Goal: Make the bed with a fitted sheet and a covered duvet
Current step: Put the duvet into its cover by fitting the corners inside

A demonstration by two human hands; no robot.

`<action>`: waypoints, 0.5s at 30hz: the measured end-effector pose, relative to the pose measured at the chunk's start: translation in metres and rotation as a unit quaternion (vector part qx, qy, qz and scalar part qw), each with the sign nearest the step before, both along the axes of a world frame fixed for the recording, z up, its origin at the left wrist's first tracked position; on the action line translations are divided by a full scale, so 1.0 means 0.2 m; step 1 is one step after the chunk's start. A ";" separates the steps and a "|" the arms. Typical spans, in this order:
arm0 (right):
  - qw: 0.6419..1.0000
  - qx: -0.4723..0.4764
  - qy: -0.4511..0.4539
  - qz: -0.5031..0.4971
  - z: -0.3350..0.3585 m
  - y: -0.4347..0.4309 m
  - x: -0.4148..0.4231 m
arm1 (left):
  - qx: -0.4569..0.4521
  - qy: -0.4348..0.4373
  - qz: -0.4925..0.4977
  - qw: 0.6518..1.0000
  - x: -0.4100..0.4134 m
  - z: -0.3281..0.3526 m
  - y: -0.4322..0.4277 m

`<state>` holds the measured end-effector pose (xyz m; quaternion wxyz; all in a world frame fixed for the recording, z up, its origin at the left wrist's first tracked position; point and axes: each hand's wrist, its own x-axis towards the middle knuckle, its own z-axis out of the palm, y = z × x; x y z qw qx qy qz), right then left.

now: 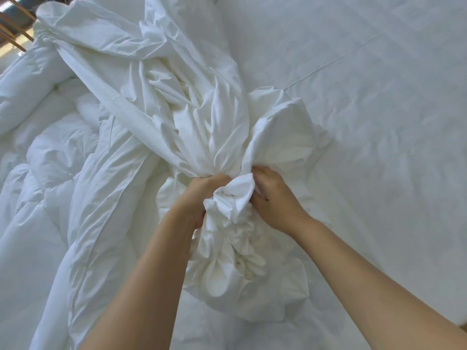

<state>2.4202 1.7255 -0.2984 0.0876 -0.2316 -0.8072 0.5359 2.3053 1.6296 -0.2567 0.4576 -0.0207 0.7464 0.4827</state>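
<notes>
right now one crumpled white cotton duvet cover (pixel 156 102) lies in a long twisted heap across the middle of the bed, running from the far left corner down to the person's two bare hands. the left hand (pixel 202 195) has its fingers curled tight round the gathered neck of the cover, clutching a thick bunch of cloth. the right hand (pixel 275 198) sits just beside it, fingers bent in and pinching the same bunch from the other side, so a small fold of fabric puffs up between the two hands. below the hands the cover balloons into a loose ruffled bundle resting on the bed. one puffy white quilted duvet (pixel 45 152) lies bare on the left, partly under the cover. one smooth white fitted sheet (pixel 366 84) covers the mattress on the right. two brown wooden slats (pixel 12 24) show at the top left corner.
</notes>
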 end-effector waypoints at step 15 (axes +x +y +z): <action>0.992 -0.109 0.030 -0.064 0.04 -0.15 -0.02 | 0.047 -0.105 0.007 0.993 0.04 -0.04 0.07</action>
